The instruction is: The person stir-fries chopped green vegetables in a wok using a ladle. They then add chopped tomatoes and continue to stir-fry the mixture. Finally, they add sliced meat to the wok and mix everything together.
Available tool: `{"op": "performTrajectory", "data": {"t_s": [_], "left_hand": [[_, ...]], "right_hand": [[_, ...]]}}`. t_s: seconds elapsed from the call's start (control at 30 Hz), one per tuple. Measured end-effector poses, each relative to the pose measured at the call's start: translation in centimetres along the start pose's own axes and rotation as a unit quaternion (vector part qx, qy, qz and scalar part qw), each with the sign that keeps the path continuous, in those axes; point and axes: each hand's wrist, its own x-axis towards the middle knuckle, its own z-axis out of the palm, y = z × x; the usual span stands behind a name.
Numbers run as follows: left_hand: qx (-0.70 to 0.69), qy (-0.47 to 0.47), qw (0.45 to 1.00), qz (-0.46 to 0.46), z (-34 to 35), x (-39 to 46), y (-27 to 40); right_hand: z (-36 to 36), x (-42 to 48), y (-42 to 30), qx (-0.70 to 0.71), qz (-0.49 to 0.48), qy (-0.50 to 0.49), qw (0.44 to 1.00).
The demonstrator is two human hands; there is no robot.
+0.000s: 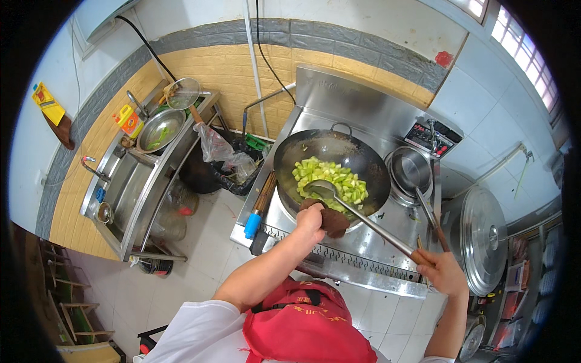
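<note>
Chopped light-green vegetable pieces point(336, 177) lie in a large dark wok point(290, 154) on a stainless steel stove. My left hand point(311, 221) grips the wok's near rim through a brown cloth point(335, 222). In my right hand point(444, 271) is the wooden handle end of a long metal cooking ladle point(379, 230). Its bowl rests among the vegetables at the near left side of the wok. The part of the rim under the cloth is hidden.
Right of the wok, a smaller pot point(411, 169) carries another long-handled tool. A bamboo wok brush point(265, 195) lies along the stove's left edge. Farther right stands a large lidded metal pot point(485, 240). A steel sink counter point(154, 181) with a metal basin point(174, 119) is on the left.
</note>
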Motion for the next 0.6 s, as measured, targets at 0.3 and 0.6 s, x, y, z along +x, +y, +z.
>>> {"op": "performTrajectory", "data": {"t_s": [0.3,0.6], "left_hand": [[-0.014,-0.058,0.996,0.069,-10.3,-3.8,-7.5],[-0.014,0.035,0.998,0.041,-0.1,2.3,-1.3]], "right_hand": [[6.1,-1.3,3.3,-0.017,-0.106,0.161,0.981],[-1.3,-1.6,0.4,0.017,0.001,0.038,0.999]]}}
